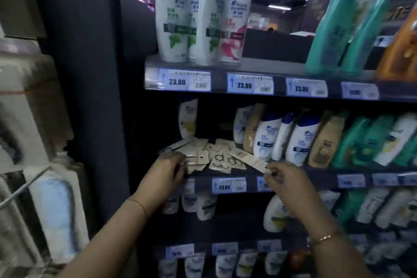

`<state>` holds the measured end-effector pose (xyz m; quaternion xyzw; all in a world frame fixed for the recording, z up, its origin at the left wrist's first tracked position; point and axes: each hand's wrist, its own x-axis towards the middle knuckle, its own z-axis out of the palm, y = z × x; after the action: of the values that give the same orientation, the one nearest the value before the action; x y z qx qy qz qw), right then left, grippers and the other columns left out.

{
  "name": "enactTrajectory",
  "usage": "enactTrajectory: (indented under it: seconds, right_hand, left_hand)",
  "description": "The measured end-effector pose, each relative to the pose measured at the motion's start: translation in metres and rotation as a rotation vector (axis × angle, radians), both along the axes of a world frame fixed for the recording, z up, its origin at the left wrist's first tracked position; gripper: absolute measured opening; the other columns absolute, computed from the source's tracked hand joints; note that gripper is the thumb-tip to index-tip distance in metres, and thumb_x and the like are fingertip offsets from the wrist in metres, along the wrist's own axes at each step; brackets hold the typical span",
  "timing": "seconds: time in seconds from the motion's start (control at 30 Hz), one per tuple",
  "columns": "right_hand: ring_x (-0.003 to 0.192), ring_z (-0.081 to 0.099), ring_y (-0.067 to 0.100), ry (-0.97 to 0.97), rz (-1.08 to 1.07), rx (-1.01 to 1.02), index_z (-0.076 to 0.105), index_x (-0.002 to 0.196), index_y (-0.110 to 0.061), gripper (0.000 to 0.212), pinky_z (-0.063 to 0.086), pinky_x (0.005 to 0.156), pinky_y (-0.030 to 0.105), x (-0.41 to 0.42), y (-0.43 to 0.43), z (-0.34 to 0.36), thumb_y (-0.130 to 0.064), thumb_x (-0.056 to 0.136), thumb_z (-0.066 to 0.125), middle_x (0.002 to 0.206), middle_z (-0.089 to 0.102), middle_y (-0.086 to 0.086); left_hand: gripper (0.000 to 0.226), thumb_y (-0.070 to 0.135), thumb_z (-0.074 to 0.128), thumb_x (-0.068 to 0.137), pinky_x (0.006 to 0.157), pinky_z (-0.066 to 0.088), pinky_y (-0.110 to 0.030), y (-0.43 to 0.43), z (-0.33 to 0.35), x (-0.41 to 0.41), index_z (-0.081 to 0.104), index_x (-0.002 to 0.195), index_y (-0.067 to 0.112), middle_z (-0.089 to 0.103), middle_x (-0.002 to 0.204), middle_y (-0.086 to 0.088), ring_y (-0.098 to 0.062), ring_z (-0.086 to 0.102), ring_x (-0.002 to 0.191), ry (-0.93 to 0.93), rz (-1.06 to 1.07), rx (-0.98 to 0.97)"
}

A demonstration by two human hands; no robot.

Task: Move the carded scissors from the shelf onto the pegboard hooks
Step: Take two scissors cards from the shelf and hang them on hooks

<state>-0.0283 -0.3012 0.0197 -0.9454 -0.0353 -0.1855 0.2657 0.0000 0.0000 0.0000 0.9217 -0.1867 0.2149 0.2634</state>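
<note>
**A:** Where are the scissors?

**B:** On the middle shelf point(316, 174). The carded scissors point(212, 157) lie in a loose, overlapping heap at its front edge, just left of the shampoo bottles point(268, 135). I can make out none on a hook.

**A:** And the hands?

**B:** The right hand point(288, 180) pinches the near end of one long card point(250, 161) between thumb and fingers point(274, 170), and the card's far end rests on the heap. The left hand point(167, 170) has its fingers point(179, 161) curled over the left side of the heap. They touch cards, but the blur hides whether they have closed on one.

**A:** What might go wrong?

**B:** Pulling that long card out could drag its neighbours, I think, since they overlap. Some of them reach past the shelf lip above the price tag point(228, 185), so they could slide off and fall. A pinch at one end also lets a card swing and twist.

**A:** The bottles?

**B:** They stand just beside the heap, so a careless sweep of the right wrist could tip one.

**A:** And the hanging itself?

**B:** The bare hook point(29, 184) juts out far to the left, well apart from the heap, among blurred packets. The hanging hole I can see on one card looks small. A card carried by the wrong end would need turning first, and a missed hole likely means a dropped card.
</note>
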Motion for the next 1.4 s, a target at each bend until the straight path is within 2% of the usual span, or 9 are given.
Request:
enactTrajectory:
  seconds: [0.2, 0.37, 0.57, 0.7, 0.87, 1.1, 1.2, 1.33, 1.4]
  right_hand:
    - [0.111, 0.054, 0.027, -0.006, 0.074, -0.060, 0.066, 0.116, -0.002, 0.042, 0.040, 0.094, 0.027, 0.032, -0.008, -0.004, -0.028, 0.083, 0.073, 0.117, 0.062, 0.011]
    - [0.106, 0.055, 0.027, 0.037, 0.102, -0.153, 0.068, 0.113, -0.008, 0.048, 0.045, 0.092, 0.036, 0.042, -0.007, -0.013, -0.041, 0.079, 0.074, 0.114, 0.065, 0.010]
    - [0.109, 0.056, 0.025, 0.030, 0.137, -0.144, 0.066, 0.120, -0.011, 0.042, 0.045, 0.097, 0.036, 0.046, -0.016, -0.017, -0.020, 0.080, 0.076, 0.119, 0.064, 0.007]
    - [0.094, 0.063, 0.019, -0.051, 0.143, -0.064, 0.070, 0.111, -0.008, 0.028, 0.047, 0.085, 0.025, 0.048, -0.021, -0.017, -0.001, 0.084, 0.068, 0.108, 0.067, 0.006]
    - [0.070, 0.059, -0.006, -0.130, 0.134, 0.190, 0.071, 0.086, -0.017, 0.011, 0.042, 0.062, 0.002, 0.051, -0.017, -0.012, -0.006, 0.083, 0.071, 0.081, 0.063, -0.011]
    - [0.074, 0.070, 0.000, -0.197, 0.183, 0.786, 0.072, 0.091, -0.014, 0.006, 0.051, 0.061, 0.009, 0.054, -0.001, 0.001, -0.013, 0.086, 0.070, 0.080, 0.077, -0.006]
    - [0.080, 0.073, 0.006, -0.222, 0.215, 0.963, 0.075, 0.086, -0.020, 0.010, 0.054, 0.063, 0.014, 0.057, 0.010, 0.010, -0.013, 0.088, 0.068, 0.086, 0.079, -0.007]
    - [0.087, 0.073, 0.016, -0.157, 0.230, 1.120, 0.074, 0.092, -0.022, 0.012, 0.060, 0.073, 0.032, 0.063, 0.028, 0.015, -0.016, 0.091, 0.063, 0.093, 0.079, 0.000]
    - [0.082, 0.074, 0.016, -0.156, 0.216, 1.108, 0.070, 0.096, -0.026, 0.010, 0.058, 0.068, 0.034, 0.064, 0.036, 0.016, -0.024, 0.093, 0.060, 0.089, 0.079, -0.002]
  left_hand:
    - [0.021, 0.005, 0.056, 0.089, 0.085, 0.042, -0.021, 0.006, 0.005, 0.032, 0.067, 0.107, 0.006, 0.068, 0.108, -0.012, -0.025, 0.063, 0.102, 0.073, 0.050, 0.022]
    - [0.018, 0.012, 0.051, 0.093, 0.086, 0.043, -0.029, 0.005, 0.000, 0.047, 0.061, 0.106, 0.007, 0.063, 0.107, -0.010, -0.026, 0.059, 0.103, 0.226, 0.086, 0.129]
    - [0.037, 0.026, 0.065, 0.087, 0.087, 0.036, -0.021, 0.012, -0.001, 0.048, 0.060, 0.120, 0.010, 0.055, 0.117, -0.010, -0.027, 0.054, 0.110, 0.277, 0.176, 0.058]
    - [0.051, 0.029, 0.073, 0.080, 0.090, 0.034, -0.021, 0.014, 0.001, 0.051, 0.057, 0.126, 0.014, 0.042, 0.110, -0.006, -0.019, 0.048, 0.101, 0.314, 0.169, 0.013]
    - [0.039, 0.022, 0.079, 0.073, 0.067, 0.036, -0.015, 0.015, 0.001, 0.050, 0.058, 0.105, 0.016, 0.048, 0.099, 0.001, -0.012, 0.050, 0.086, 0.245, 0.155, -0.115]
    - [0.023, 0.012, 0.074, 0.079, 0.047, 0.045, -0.010, 0.012, 0.004, 0.046, 0.055, 0.075, 0.024, 0.064, 0.067, 0.004, 0.000, 0.059, 0.055, 0.158, 0.134, -0.474]
    - [0.018, 0.016, 0.073, 0.081, 0.057, 0.056, -0.035, 0.008, 0.007, 0.042, 0.056, 0.077, 0.018, 0.068, 0.073, -0.006, -0.014, 0.065, 0.063, 0.167, 0.134, -0.628]
    - [0.019, 0.018, 0.071, 0.083, 0.053, 0.055, -0.022, -0.003, 0.008, 0.035, 0.054, 0.075, 0.021, 0.069, 0.076, -0.001, -0.006, 0.067, 0.064, 0.135, 0.120, -0.755]
    - [0.015, 0.021, 0.069, 0.085, 0.059, 0.060, -0.035, -0.008, 0.009, 0.028, 0.054, 0.080, 0.020, 0.071, 0.082, -0.007, -0.017, 0.070, 0.072, 0.136, 0.099, -0.842]
